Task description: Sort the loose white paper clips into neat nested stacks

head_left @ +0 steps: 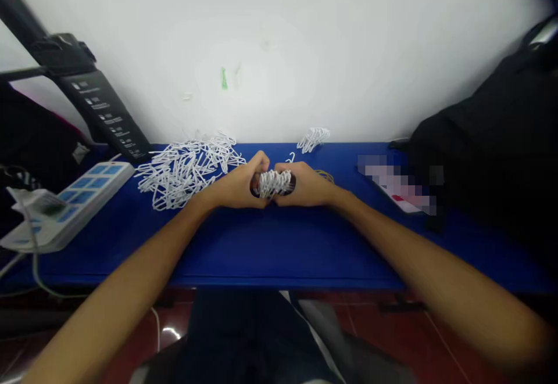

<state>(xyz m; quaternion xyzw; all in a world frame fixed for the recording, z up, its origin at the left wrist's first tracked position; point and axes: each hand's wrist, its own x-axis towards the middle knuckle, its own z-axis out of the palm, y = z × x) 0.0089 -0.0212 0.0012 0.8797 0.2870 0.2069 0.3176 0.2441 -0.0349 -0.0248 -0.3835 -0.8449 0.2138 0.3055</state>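
Both my hands meet at the middle of the blue table (270, 244). My left hand (238, 186) and my right hand (305, 185) are closed around a bundle of small white wire hangers (274, 183) held between them. A large loose pile of the same white hangers (185, 169) lies just left of my left hand. A smaller stacked bunch of hangers (313, 138) rests near the wall behind my right hand.
A white and blue power strip (65, 204) with cables sits at the left edge. A black slanted stand (100, 108) leans at the back left. A black bag (492, 151) fills the right side, a flat card-like item (399, 189) beside it.
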